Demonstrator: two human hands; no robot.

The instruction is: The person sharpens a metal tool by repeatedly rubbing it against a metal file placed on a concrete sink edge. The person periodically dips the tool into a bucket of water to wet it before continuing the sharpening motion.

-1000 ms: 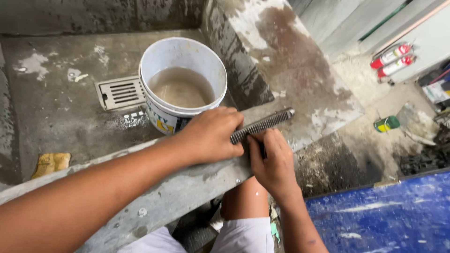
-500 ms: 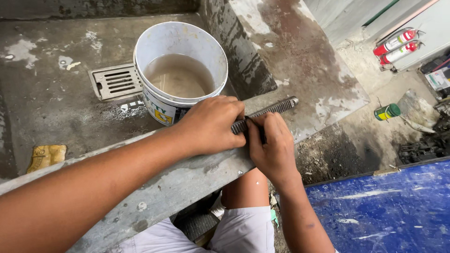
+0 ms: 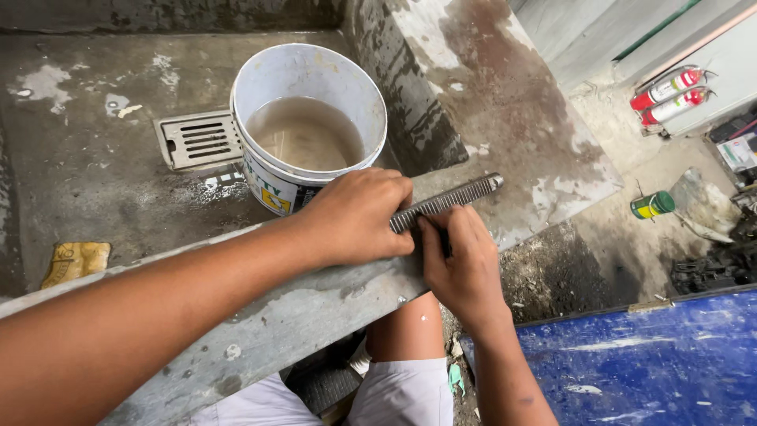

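Left hand (image 3: 355, 217): lying palm-down over the near end of a ribbed metal rod (image 3: 449, 200), fingers curled together and pressing it down onto the concrete ledge (image 3: 315, 304).

Right hand (image 3: 465, 264): sitting just beside the left, touching the rod from the near side; fingers are bunched around a thin dark tool (image 3: 445, 243) whose kind I cannot tell, its upper end meeting the rod.

Ribbed metal rod: resting along the top of the ledge, its far end sticking out free toward the right, the near end hidden under the left hand.

White bucket (image 3: 309, 126): standing upright on the concrete basin floor (image 3: 87, 173) just behind the left hand, holding cloudy brownish water.

Square metal drain grate (image 3: 197, 140): lying in the floor, touching the bucket's left side.

Yellow scrap (image 3: 75, 260): lying on the floor, far left.

Green can (image 3: 652, 205) and two red-capped spray cans (image 3: 669, 95): lying on the ground, well apart, at right.

Blue sheet (image 3: 654, 363): occupying the lower right corner.
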